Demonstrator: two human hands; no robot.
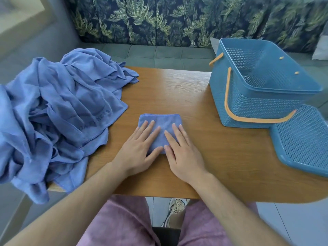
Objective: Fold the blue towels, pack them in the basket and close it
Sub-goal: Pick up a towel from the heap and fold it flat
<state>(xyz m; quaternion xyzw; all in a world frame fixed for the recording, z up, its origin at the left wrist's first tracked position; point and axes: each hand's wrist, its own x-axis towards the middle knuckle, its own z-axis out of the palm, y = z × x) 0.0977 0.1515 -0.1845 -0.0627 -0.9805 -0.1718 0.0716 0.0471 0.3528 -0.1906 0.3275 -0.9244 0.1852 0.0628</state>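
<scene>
Soft daylight, warped blurry edges.

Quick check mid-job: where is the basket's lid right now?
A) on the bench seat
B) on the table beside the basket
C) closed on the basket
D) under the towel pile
B: the blue perforated plastic lid lies on the wooden table, right beside the open-topped blue perforated plastic basket with orange handles.

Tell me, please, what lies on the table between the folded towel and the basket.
Nothing does: the head view shows only bare wooden table between the folded towel and the basket.
</scene>
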